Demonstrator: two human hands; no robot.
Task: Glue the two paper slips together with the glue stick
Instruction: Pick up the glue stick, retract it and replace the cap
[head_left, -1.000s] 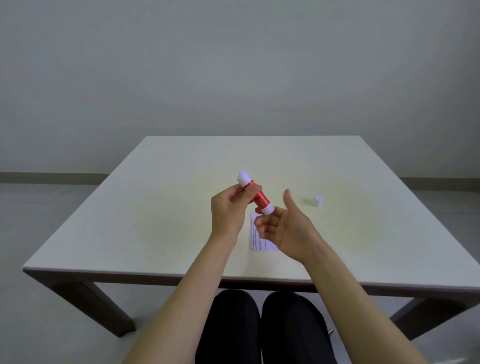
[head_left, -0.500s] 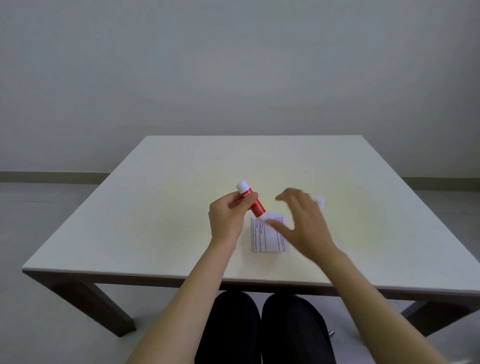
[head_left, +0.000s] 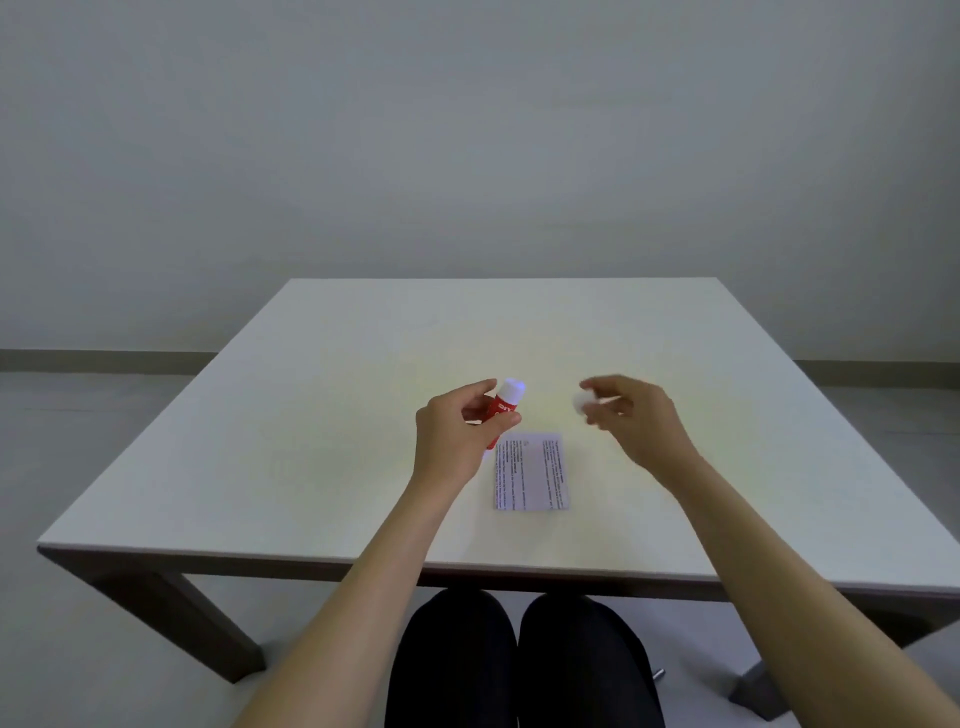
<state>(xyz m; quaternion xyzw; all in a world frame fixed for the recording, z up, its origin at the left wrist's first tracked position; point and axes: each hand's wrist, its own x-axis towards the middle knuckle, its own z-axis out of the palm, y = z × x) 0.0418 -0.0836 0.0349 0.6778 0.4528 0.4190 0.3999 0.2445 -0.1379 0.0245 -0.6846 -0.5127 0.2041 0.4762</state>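
Note:
My left hand (head_left: 457, 436) grips a red glue stick (head_left: 503, 406) around its middle, tilted, with one white end pointing up and away. It hovers just left of the printed paper slips (head_left: 531, 470), which lie flat on the white table (head_left: 311, 415) as one rectangle; I cannot tell the two slips apart. My right hand (head_left: 636, 418) is raised to the right of the paper, fingertips pinched on a small, blurred white cap (head_left: 581, 402).
The table's near edge (head_left: 467, 564) runs just in front of my knees. A plain wall and grey floor lie beyond the far edge.
My right hand left the glue stick's lower end, swept right over the paper to the cap that lay on the table, and now holds it. The left hand tilted the stick more upright.

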